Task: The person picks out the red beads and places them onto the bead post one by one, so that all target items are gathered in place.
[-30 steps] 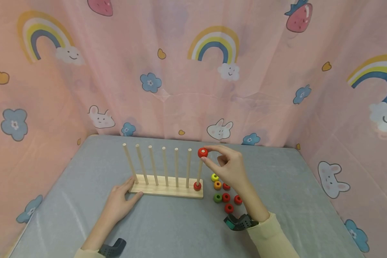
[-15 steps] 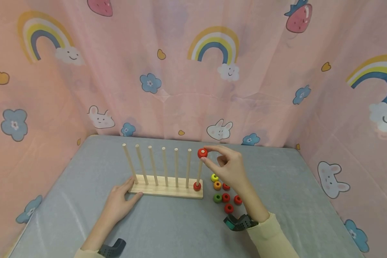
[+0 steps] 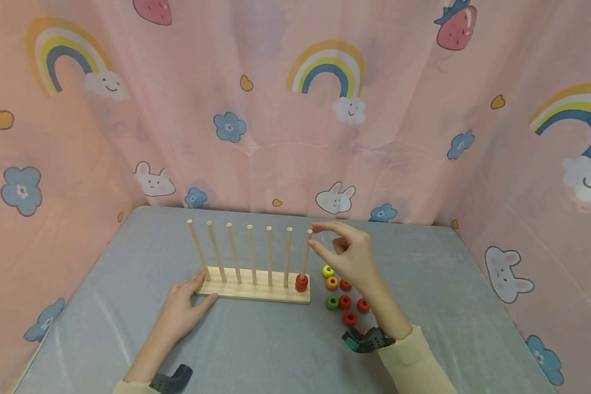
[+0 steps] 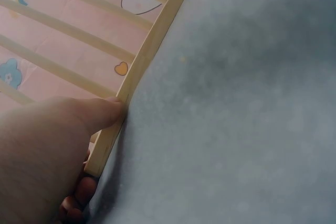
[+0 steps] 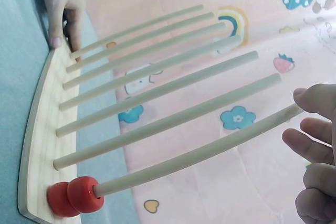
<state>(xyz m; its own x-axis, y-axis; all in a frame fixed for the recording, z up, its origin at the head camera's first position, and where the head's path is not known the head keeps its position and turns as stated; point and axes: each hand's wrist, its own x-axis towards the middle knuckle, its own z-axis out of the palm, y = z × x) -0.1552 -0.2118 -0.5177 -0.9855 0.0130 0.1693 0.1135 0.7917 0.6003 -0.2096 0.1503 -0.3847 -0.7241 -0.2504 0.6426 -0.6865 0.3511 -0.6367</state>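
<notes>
My left hand (image 3: 181,311) grips the left end of a wooden peg stand (image 3: 256,291), thumb at the front edge and fingers behind, also seen in the left wrist view. Two red beads (image 5: 83,195) are stacked at the bottom of the rightmost peg (image 5: 202,153). Close to that peg's top, my right hand (image 3: 349,253) has thumb and index finger parted around the tip, with no bead between them. The other upright pegs (image 3: 252,254) carry no beads.
Right of the stand, loose beads lie on the grey cloth: a yellow bead (image 3: 328,271), an orange bead (image 3: 332,283), a green bead (image 3: 332,302) and several red beads (image 3: 345,302). A pink patterned curtain (image 3: 276,148) hangs behind and at both sides.
The red bead held at the top of the rightmost peg has been let go and has dropped onto the lower red bead. Both hands have stayed in place.
</notes>
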